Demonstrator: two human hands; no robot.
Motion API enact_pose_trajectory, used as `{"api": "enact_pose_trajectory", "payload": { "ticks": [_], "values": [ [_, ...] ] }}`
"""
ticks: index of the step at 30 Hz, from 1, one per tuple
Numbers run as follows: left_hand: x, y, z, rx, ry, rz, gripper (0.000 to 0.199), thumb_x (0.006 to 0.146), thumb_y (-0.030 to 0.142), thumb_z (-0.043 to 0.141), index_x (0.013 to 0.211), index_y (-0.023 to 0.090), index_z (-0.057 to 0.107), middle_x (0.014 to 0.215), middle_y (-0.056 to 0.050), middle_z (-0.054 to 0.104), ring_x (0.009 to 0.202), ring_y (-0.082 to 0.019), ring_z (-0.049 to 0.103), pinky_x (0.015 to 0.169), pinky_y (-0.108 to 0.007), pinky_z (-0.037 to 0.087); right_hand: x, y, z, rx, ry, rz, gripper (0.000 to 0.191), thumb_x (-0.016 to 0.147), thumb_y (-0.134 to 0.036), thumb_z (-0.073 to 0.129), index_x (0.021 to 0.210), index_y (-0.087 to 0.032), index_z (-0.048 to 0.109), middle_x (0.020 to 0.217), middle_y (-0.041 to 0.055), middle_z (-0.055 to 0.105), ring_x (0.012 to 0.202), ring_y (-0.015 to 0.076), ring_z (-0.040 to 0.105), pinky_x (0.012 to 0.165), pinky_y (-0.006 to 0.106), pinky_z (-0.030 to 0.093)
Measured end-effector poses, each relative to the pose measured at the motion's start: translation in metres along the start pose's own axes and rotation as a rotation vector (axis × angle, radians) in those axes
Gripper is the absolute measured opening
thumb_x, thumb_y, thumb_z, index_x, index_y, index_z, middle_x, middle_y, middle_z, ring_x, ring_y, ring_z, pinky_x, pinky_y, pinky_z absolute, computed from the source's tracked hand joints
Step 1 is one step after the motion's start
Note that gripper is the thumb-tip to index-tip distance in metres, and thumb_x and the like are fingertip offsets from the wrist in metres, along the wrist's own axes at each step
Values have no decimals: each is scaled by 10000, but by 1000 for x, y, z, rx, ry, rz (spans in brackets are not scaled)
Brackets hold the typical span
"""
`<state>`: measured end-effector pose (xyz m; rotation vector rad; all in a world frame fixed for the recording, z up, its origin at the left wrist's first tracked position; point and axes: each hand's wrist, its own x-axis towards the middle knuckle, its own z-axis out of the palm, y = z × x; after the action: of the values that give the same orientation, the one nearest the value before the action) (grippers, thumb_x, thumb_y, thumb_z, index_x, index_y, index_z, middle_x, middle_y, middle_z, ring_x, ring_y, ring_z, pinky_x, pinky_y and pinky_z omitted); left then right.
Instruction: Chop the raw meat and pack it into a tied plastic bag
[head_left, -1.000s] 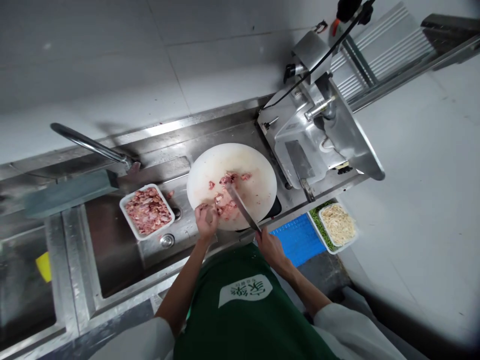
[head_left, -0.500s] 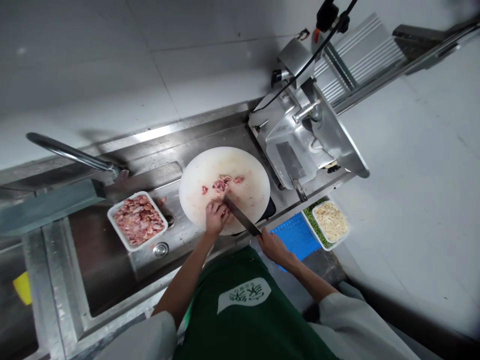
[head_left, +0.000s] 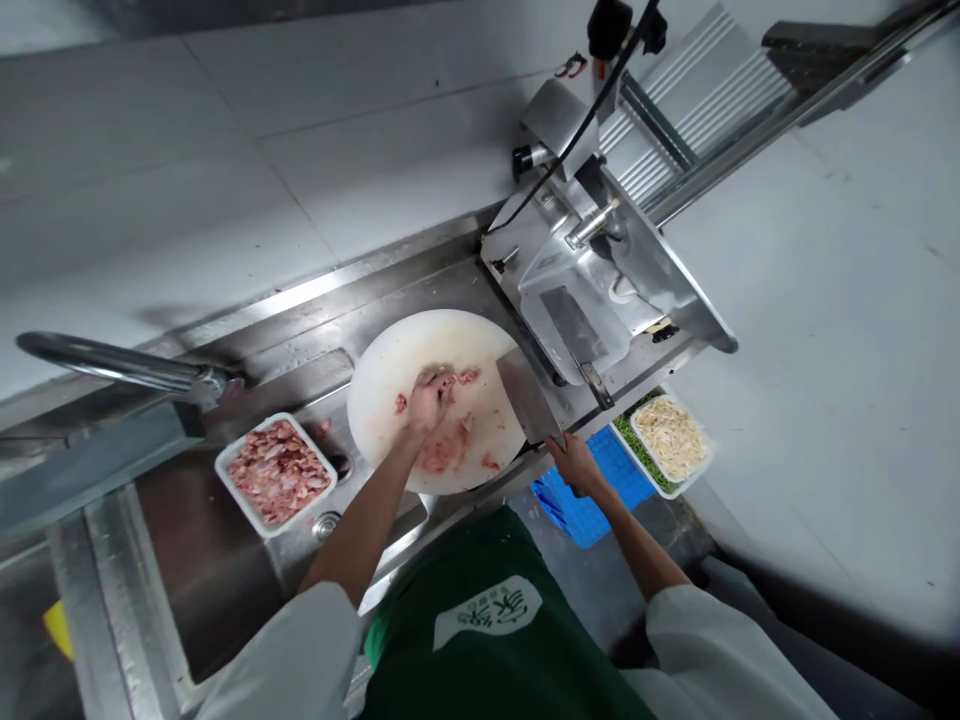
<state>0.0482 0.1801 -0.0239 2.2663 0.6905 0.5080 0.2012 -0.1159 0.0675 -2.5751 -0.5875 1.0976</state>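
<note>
On the round white cutting board (head_left: 375, 430), my left hand (head_left: 430, 400) is closed over pieces of raw meat (head_left: 468, 376) near the middle. What its fingers grip is mostly hidden. My right hand (head_left: 576, 465) is wrapped round the handle of a cleaver (head_left: 528, 393), whose broad blade lies flat-side up over the board's right edge. Reddish scraps (head_left: 444, 455) are spread on the board nearer to me. A small bit of meat (head_left: 401, 403) lies left of my left hand.
A white tray of cut meat (head_left: 276, 472) stands at the sink, left of the board. A metal slicer (head_left: 600, 240) with another cleaver (head_left: 574, 325) on it is at the right. A faucet (head_left: 112, 358) reaches over the left side. Food containers (head_left: 671, 440) sit lower right, beside a blue crate (head_left: 592, 495).
My left hand has moved up the board onto the meat. The cleaver has moved right, away from my left hand, and its blade has turned flat. Scraps now show where my left hand was.
</note>
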Motion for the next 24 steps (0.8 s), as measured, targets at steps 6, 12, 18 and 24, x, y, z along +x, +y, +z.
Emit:
{"api": "enact_pose_trajectory", "payload": {
  "ticks": [6, 12, 18, 24],
  "values": [
    [4, 15, -6, -233, -220, -77, 340, 994, 354, 481, 1092, 217, 777, 876, -46, 756, 683, -198, 647, 718, -341, 522, 22, 18, 11, 287, -83, 64, 271, 1029, -403, 479, 860, -196, 526, 463, -82, 462, 368, 106, 496, 432, 204, 355],
    [35, 18, 15, 142, -73, -31, 206, 844, 355, 719, 963, 219, 818, 1181, -176, 695, 1072, -362, 552, 901, -500, 445, 27, 27, 23, 360, -96, 61, 332, 1000, -492, 512, 828, -208, 503, 422, -82, 467, 346, 106, 484, 402, 196, 375],
    [49, 28, 20, 66, -113, -100, 156, 891, 288, 667, 809, 205, 771, 934, -135, 758, 1049, -356, 598, 968, -556, 411, 28, 31, 31, 423, -119, 15, 289, 1008, -436, 450, 828, -214, 494, 400, -84, 460, 328, 115, 485, 372, 194, 355],
    [12, 44, -28, -578, 90, -399, 365, 868, 546, 696, 893, 181, 694, 747, -42, 706, 634, -166, 615, 622, -294, 497, 27, 30, 34, 417, -128, 42, 360, 1004, -506, 457, 800, -212, 503, 390, -69, 470, 335, 121, 500, 418, 201, 395]
  ]
}}
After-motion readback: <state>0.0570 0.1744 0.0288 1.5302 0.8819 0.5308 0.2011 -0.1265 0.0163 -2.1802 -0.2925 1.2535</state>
